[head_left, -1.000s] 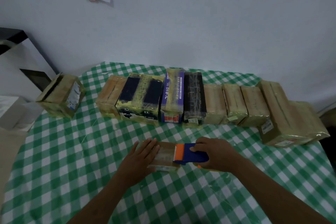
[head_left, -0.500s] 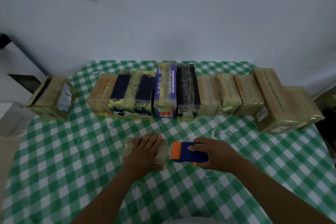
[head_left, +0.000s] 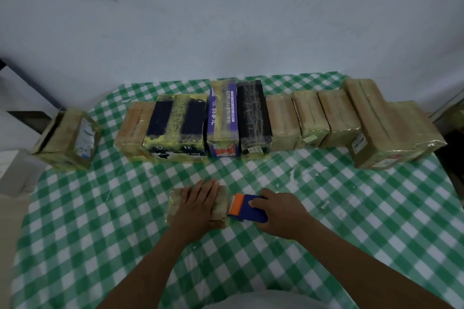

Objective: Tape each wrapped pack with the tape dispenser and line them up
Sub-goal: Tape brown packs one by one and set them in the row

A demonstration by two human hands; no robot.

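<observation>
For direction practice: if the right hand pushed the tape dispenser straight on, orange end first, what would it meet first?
The wrapped pack under the left hand; the tape dispenser in the right hand seems to touch its edge.

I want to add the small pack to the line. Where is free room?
Bare tablecloth shows between the lone pack and the leftmost tan pack. In front of the row, up to the left hand and the right hand on the tape dispenser, it is free too. The row itself is tight, reaching the right edge.
</observation>
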